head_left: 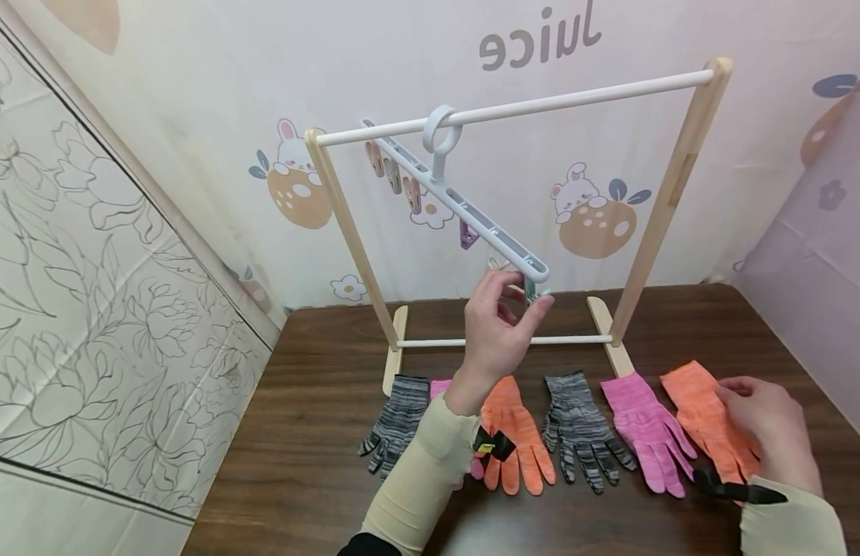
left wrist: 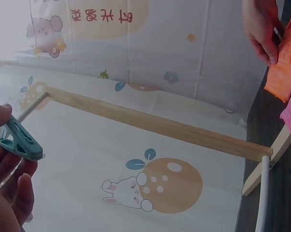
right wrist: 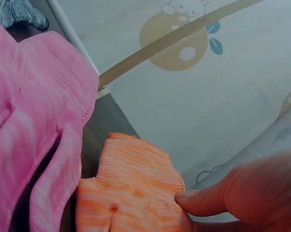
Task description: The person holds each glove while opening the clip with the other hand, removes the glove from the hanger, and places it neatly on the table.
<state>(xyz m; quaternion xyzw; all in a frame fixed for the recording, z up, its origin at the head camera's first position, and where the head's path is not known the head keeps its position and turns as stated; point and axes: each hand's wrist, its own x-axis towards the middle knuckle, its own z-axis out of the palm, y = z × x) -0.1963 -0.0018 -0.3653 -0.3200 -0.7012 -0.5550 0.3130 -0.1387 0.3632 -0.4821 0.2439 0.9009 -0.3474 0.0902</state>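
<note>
My left hand [head_left: 498,324] is raised to the near end of a pale hanger bar [head_left: 472,212]. Its thumb and fingers pinch a green clothespin [left wrist: 21,140] that hangs there. At the far right, my right hand [head_left: 770,421] is at the cuff of an orange knitted glove [head_left: 704,413], with the thumb [right wrist: 196,200] and fingers on the cuff's edge. This glove lies on the table beside a pink glove [head_left: 645,428]. Part of the right hand's fingers is hidden in the right wrist view.
The bar hangs by its ring [head_left: 440,131] from a wooden rack [head_left: 669,193]. Other clothespins [head_left: 411,194] dangle along it. More gloves lie in a row: a grey one [head_left: 579,421], an orange one [head_left: 509,432], another grey one [head_left: 398,421] and a pink one partly behind the left arm.
</note>
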